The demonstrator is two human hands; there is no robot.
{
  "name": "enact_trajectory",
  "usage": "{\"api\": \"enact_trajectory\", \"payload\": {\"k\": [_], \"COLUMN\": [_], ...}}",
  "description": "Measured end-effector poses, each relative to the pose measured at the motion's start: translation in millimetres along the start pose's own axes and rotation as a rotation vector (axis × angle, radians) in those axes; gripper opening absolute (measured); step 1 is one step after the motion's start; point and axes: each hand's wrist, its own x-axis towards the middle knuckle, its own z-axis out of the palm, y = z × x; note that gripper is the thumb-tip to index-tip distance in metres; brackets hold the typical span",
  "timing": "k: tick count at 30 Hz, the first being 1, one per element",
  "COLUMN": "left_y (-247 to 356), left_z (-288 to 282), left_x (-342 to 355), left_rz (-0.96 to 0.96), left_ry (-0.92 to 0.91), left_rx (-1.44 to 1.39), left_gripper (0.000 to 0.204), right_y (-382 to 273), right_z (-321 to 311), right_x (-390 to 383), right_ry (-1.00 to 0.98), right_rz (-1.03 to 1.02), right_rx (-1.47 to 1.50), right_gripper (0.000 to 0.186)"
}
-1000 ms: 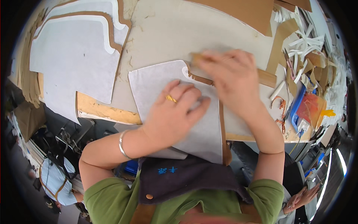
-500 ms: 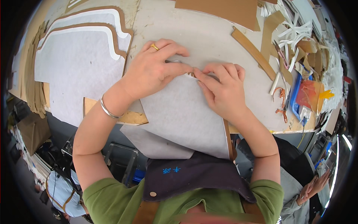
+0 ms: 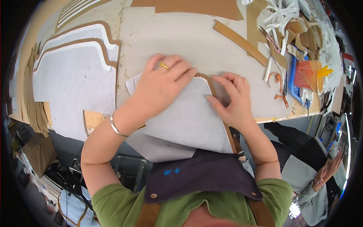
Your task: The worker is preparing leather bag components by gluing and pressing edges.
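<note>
A pale, white-backed panel (image 3: pixel 181 113) with a brown folded border lies in front of me, its lower end hanging over the table edge. Tiny pleats show in white along its rounded upper right corner (image 3: pixel 204 77). My left hand (image 3: pixel 162 77), with a ring and a silver bangle, rests on the panel's upper part. Its fingers are bent and pressed together, tips at the upper edge; the thumb and anything beneath are hidden. My right hand (image 3: pixel 232 96) is at the right border, thumb over the panel and fingers spread apart from it, holding nothing visible.
Similar white-backed panels (image 3: pixel 75 72) lie stacked at left, beside brown strips (image 3: pixel 36 90). Brown sheets (image 3: pixel 196 6) lie at the far edge. A long brown strip (image 3: pixel 242 43), scissors (image 3: pixel 270 39), scraps (image 3: pixel 306 36) and a blue tray (image 3: pixel 293 83) occupy the right. Another person's hands (image 3: pixel 327 172) show lower right.
My hands were together at the pleated edge; now they are apart. The left slid lower onto the panel, and my right fingers spread open, baring the rounded corner. The view has shifted slightly.
</note>
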Motion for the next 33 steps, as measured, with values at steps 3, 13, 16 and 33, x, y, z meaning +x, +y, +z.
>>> {"api": "enact_trajectory", "payload": {"k": [3,13,16,33], "left_y": [8.2,12.0,10.2,-3.3], "left_z": [1.3,5.3,6.3,-99.7], "left_x": [4.3,-2.0,-9.8,20.1], "left_rz": [0.055,0.048,0.116,-0.544], "left_ry": [-0.034,-0.004,0.040,-0.129], "left_rx": [0.075,0.151,0.221,-0.813], "left_gripper": [0.037,0.041,0.040,0.019], "right_y": [-4.6,-6.8,-14.7,8.2], "right_z": [7.2,3.8,-12.3,-161.1], "right_x": [-5.1,-9.4,-25.3,41.7], "right_ry": [0.029,0.013,-0.039,-0.319], "right_rz": [-0.067,-0.066,0.094,0.053], "right_rx": [-0.013,-0.043,0.087,0.055], "right_gripper": [0.048,0.048,0.052,0.045]}}
